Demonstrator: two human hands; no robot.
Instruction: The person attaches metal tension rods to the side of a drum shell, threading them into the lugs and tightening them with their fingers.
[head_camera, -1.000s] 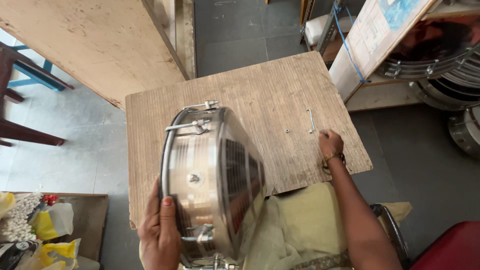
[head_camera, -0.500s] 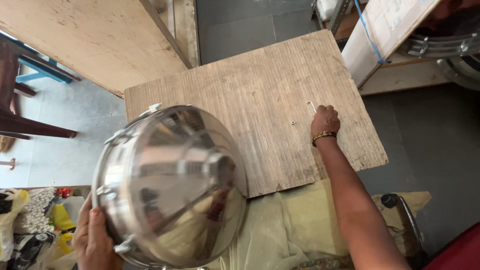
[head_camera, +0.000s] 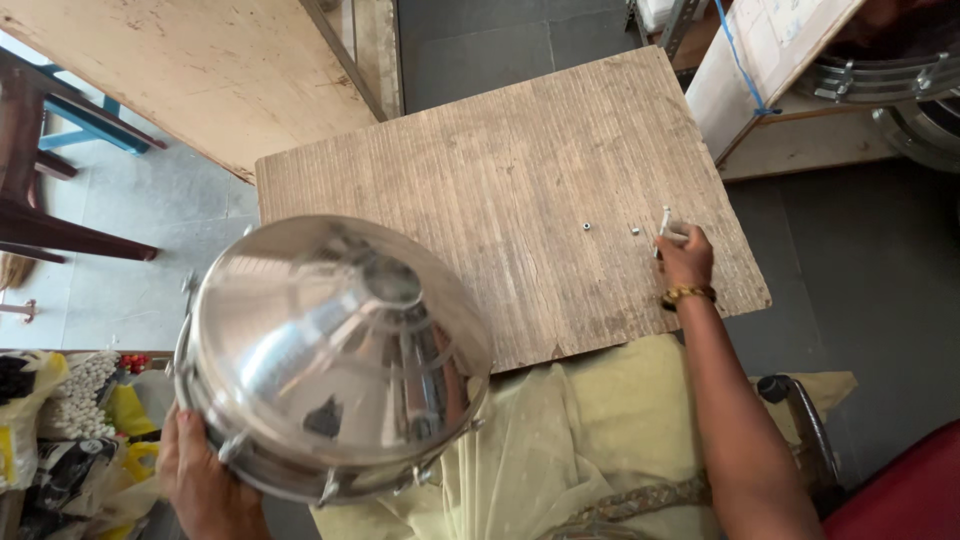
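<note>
Your left hand (head_camera: 205, 480) grips the lower rim of a large polished steel bowl-shaped drum shell (head_camera: 335, 355), fingers curled under its edge; the shell is held up off the surface, below and left of it, over your lap. Its mirror-smooth dome faces you, with small metal lugs around the rim. Your right hand (head_camera: 685, 258) rests at the right part of the worn, grainy wooden board surface (head_camera: 480, 190), fingers closed on a small silvery metal bolt (head_camera: 665, 218). Just left of it, two tiny metal nuts (head_camera: 610, 229) lie apart on the wood. A gold bangle (head_camera: 685, 295) circles that wrist, and pale yellow cloth (head_camera: 580, 440) covers your lap. At the top right, a white board tied with blue cord (head_camera: 745, 60) leans beside stacked shiny metal rims (head_camera: 880, 75). Bottom left, plastic bags (head_camera: 60, 420) hold small whitish pieces.
</note>
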